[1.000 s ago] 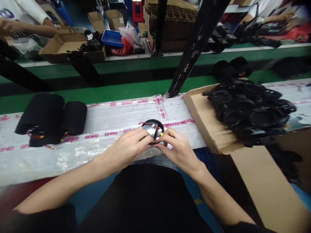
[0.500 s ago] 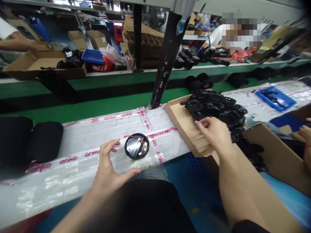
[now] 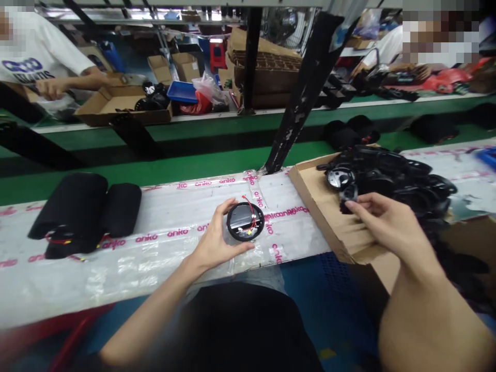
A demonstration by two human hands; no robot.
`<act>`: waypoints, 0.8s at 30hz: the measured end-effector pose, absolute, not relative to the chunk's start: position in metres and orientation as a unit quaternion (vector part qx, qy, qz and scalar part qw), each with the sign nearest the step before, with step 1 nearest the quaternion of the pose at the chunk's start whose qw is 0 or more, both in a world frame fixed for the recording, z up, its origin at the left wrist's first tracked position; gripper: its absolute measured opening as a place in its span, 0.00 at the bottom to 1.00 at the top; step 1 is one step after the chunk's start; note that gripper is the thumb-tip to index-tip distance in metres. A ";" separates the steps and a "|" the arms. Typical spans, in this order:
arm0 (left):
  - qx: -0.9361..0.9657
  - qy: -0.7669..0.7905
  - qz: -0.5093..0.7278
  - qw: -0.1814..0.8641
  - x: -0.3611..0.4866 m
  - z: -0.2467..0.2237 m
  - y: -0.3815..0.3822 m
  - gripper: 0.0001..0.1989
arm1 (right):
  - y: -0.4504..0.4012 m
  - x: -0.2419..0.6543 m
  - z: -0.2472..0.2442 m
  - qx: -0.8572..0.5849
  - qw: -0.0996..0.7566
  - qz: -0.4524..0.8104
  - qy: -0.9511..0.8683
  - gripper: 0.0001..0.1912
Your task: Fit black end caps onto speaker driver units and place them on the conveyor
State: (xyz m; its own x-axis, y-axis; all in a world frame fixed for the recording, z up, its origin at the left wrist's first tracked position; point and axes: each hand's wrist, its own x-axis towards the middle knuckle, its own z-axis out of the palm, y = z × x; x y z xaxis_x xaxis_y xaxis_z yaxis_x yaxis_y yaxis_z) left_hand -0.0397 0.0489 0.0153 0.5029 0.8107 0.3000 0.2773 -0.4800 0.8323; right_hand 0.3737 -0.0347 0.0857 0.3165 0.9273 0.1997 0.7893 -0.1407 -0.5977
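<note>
A round black housing [image 3: 245, 222] with a shiny inside and thin red wires with small connectors is at the middle of the bench. My left hand [image 3: 217, 235] curves round its left side, fingers at the far edge and thumb at the near edge. At the cardboard tray on the right, my right hand [image 3: 387, 219] pinches a small black plastic part [image 3: 349, 195] between thumb and fingers. Just beyond that part is a pile of black plastic parts [image 3: 387, 173] heaped in the cardboard tray [image 3: 333, 235].
Black fabric-covered cylinders [image 3: 77, 206] with wires lie on the wrapped bench [image 3: 166, 258] at left. A dark post [image 3: 296, 98] rises at the bench's far edge. Across the green belt [image 3: 201, 160], two people work beside an open carton [image 3: 124, 106] and a blue tray [image 3: 182, 92].
My left hand has moved right and closed round the round housing. My right hand has drawn a small black part from the pile. The view has turned left.
</note>
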 end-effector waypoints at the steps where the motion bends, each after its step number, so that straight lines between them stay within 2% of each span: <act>1: 0.778 0.350 0.367 0.370 -0.038 0.014 0.051 0.53 | -0.035 0.359 0.085 -0.721 0.329 0.138 -0.594 0.12; 5: 0.784 0.296 0.357 0.413 -0.041 0.017 0.067 0.47 | -0.027 0.299 0.057 -0.608 0.288 0.218 -0.707 0.09; 8: 0.784 0.257 0.328 0.461 -0.049 0.027 0.072 0.41 | -0.022 0.278 0.021 -0.564 0.246 0.214 -0.759 0.06; 10: 0.776 0.285 0.346 0.444 -0.049 0.034 0.067 0.32 | -0.023 0.275 0.003 -0.567 0.226 0.206 -0.765 0.10; 13: 0.765 0.355 0.420 0.336 -0.042 0.043 0.054 0.17 | -0.027 0.272 -0.002 -0.592 0.209 0.207 -0.750 0.21; 17: 0.824 0.302 0.418 0.234 -0.034 0.056 0.049 0.08 | -0.025 0.252 0.006 -0.618 0.184 0.218 -0.733 0.44; 19: 0.853 0.269 0.393 0.213 -0.033 0.061 0.052 0.06 | -0.020 0.243 0.004 -0.612 0.169 0.228 -0.738 0.45; 21: 0.853 0.266 0.401 0.201 -0.031 0.063 0.054 0.05 | -0.013 0.242 0.000 -0.606 0.186 0.258 -0.730 0.40; 24: 0.830 0.300 0.427 0.197 -0.022 0.061 0.050 0.04 | -0.007 0.246 0.000 -0.581 0.297 0.386 -0.653 0.37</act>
State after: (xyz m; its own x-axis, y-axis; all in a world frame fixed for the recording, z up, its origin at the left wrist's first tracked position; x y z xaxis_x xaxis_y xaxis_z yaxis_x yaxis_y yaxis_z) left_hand -0.0220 0.0498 0.0609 0.4545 0.6672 0.5902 0.3298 -0.7415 0.5843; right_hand 0.2459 -0.0069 0.0001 -0.1498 0.9869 -0.0605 0.5290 0.0283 -0.8481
